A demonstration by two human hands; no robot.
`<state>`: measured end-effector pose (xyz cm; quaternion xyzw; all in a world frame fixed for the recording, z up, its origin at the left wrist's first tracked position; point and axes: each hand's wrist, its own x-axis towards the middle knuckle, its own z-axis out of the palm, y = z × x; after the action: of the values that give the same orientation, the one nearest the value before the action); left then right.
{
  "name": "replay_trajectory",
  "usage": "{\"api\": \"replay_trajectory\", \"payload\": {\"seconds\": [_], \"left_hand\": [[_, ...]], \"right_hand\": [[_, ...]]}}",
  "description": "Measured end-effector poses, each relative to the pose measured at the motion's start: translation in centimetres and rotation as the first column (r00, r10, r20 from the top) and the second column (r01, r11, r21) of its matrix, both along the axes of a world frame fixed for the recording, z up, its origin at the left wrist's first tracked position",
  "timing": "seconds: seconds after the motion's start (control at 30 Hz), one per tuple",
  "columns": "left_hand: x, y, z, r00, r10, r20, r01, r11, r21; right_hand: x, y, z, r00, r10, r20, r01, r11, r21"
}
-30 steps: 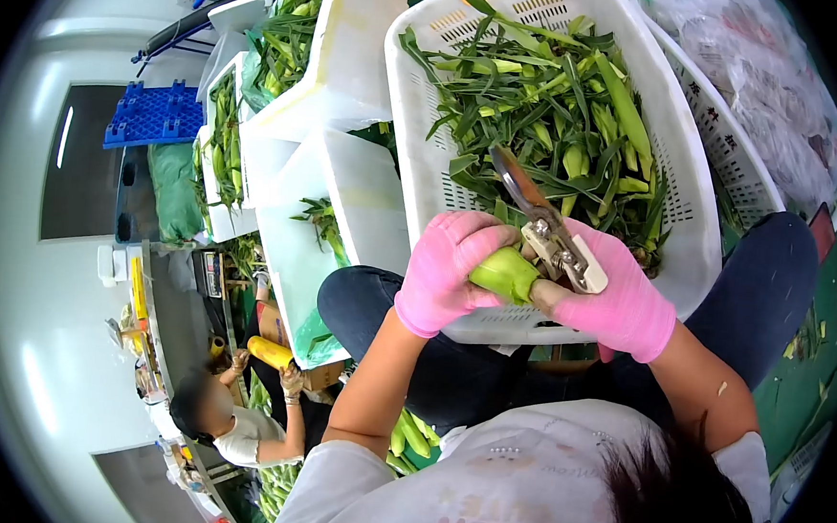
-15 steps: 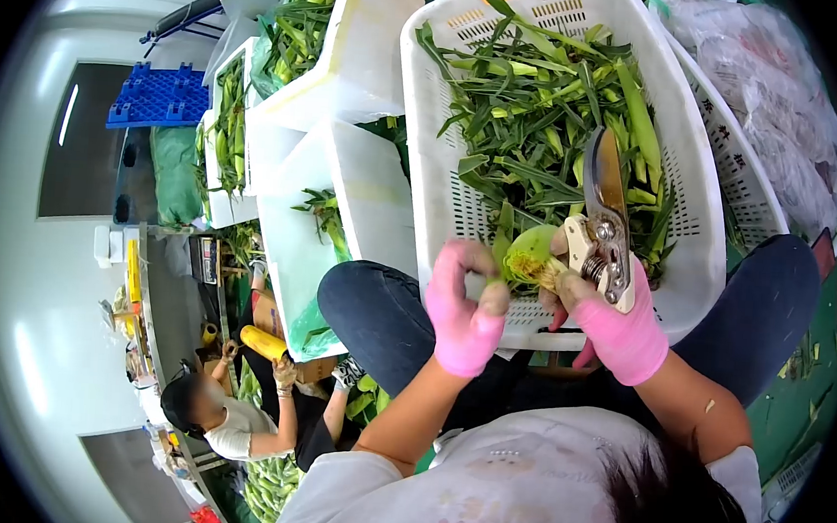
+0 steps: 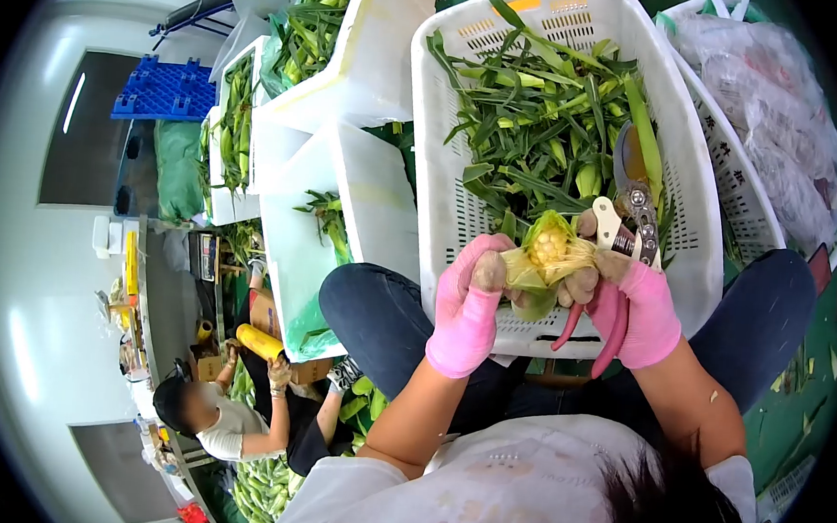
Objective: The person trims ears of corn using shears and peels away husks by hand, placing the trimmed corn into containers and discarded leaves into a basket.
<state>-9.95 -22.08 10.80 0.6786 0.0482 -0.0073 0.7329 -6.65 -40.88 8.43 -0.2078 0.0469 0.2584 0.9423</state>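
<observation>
Both my hands wear pink gloves with greyish fingertips. My left hand [image 3: 470, 303] pinches the left side of a corn ear [image 3: 547, 251], whose husk and silk are parted around pale yellow kernels at its tip. On its right side, my right hand [image 3: 631, 308] grips the same ear and also holds pruning shears [image 3: 637, 203], blade pointing up and red handles hanging below the palm. The ear is over the near edge of a white perforated basket [image 3: 428, 214] heaped with green husks and leaves [image 3: 542, 125].
White foam boxes [image 3: 370, 191] stand on the left, some with corn or leaves. Another basket [image 3: 730, 175] and plastic bags [image 3: 755, 90] are at the right. At lower left a co-worker [image 3: 245, 428] holds a yellow roll [image 3: 258, 341] near piled corn [image 3: 266, 487].
The ear has been turned so its tip faces me, and its husk has opened to show kernels. The shears have swung upright and rightward. My left hand has let go and taken hold again.
</observation>
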Motion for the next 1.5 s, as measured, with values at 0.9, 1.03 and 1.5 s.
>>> {"api": "replay_trajectory", "payload": {"seconds": [0.9,1.03,1.5], "left_hand": [[1.9,-2.6,-6.4,0.998,-0.009,0.055,0.020,0.980,-0.199],[1.9,-1.2,-6.2,1.000,-0.014,0.001,0.014,0.988,-0.155],[2.5,2.2,-5.9,0.941,-0.338,0.008,0.337,0.941,0.043]], "right_hand": [[-0.4,0.1,-0.8,0.989,0.131,0.064,-0.137,0.984,0.109],[0.6,-0.9,2.0,0.994,0.101,0.050,-0.083,0.956,-0.282],[2.3,0.1,0.5,0.959,0.110,0.262,0.108,0.713,-0.693]]}}
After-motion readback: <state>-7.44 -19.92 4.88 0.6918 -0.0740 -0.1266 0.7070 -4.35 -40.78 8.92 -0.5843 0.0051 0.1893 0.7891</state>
